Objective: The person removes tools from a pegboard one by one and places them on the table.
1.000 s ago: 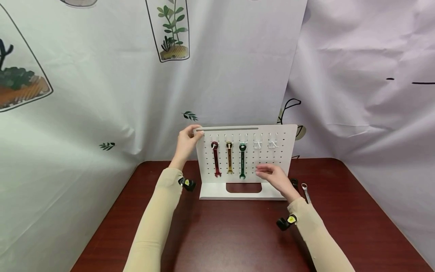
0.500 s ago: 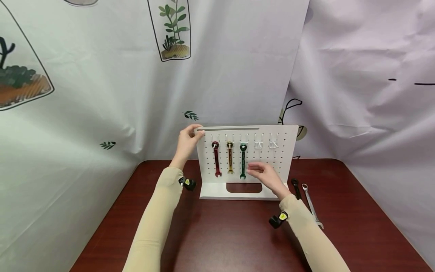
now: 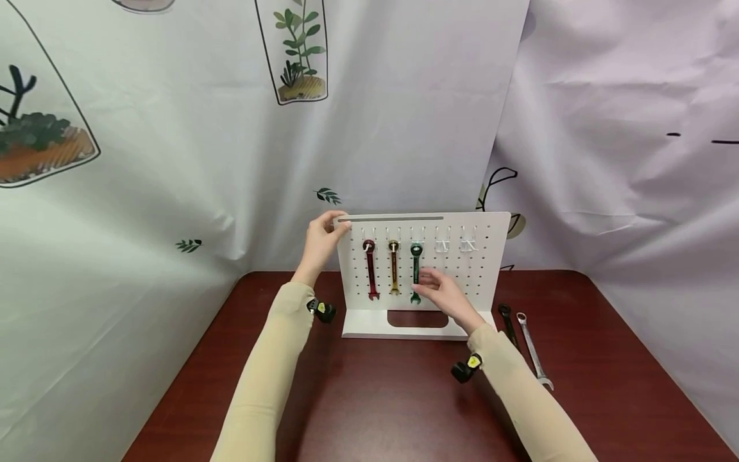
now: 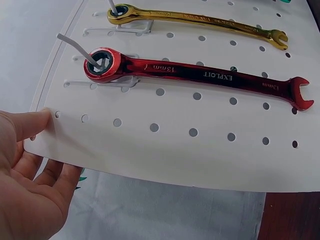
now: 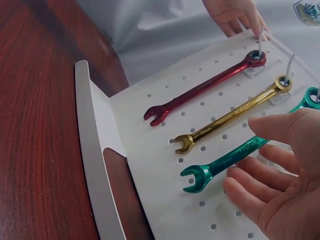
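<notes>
A white pegboard (image 3: 485, 282) stands upright on a dark red table (image 3: 375, 398). A red wrench (image 3: 370, 273), a gold wrench (image 3: 394, 269) and a green wrench (image 3: 415, 269) hang on it from hooks. My left hand (image 3: 324, 239) pinches the board's top left corner, thumb (image 4: 30, 122) on the front and fingers behind. My right hand (image 3: 440, 292) hovers at the green wrench (image 5: 225, 162)'s lower shaft. Its thumb lies above the shaft and its fingers (image 5: 250, 175) below, spread and not closed on it.
Two empty white hooks (image 3: 455, 246) sit to the right of the green wrench. A black wrench (image 3: 508, 323) and a silver wrench (image 3: 534, 353) lie on the table right of the board's base (image 3: 369, 327). Printed curtains hang close behind and on both sides.
My right hand has moved left across the board, from below the empty hooks to the green wrench, uncovering the two wrenches on the table. The left hand has kept its hold.
</notes>
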Demonstrator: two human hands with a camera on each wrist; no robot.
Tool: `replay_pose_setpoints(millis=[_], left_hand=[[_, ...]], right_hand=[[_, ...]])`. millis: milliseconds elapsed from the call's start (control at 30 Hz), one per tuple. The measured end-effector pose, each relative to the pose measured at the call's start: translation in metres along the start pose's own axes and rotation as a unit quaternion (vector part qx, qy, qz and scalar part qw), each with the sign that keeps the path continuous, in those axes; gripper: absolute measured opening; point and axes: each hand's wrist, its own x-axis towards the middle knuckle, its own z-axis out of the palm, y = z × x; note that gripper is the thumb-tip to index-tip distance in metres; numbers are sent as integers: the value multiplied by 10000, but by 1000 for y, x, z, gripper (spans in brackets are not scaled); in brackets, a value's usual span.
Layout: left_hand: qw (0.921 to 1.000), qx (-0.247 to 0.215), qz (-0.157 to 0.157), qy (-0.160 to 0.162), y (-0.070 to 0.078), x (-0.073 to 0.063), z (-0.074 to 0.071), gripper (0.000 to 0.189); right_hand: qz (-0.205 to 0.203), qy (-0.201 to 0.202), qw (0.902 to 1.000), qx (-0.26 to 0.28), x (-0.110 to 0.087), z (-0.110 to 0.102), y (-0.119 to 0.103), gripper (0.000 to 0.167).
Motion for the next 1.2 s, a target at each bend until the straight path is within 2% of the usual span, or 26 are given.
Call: replay_pose_setpoints(millis=[500, 767, 1000, 1200], left_hand=[[9999, 107, 51, 10, -1, 1, 1, 25], [9999, 100, 34, 24, -2, 0, 0, 26], [9999, 124, 75, 75, -2, 1, 0, 23], [9999, 99, 71, 73, -3, 0, 0, 23]], right_hand=[[-235, -16, 9993, 304, 14, 9, -14, 47], [-221, 180, 9991, 302, 11, 13, -15, 40], [-531, 416, 9968, 437, 13, 14, -10, 30], [-666, 451, 9954, 517, 9, 14, -11, 31]])
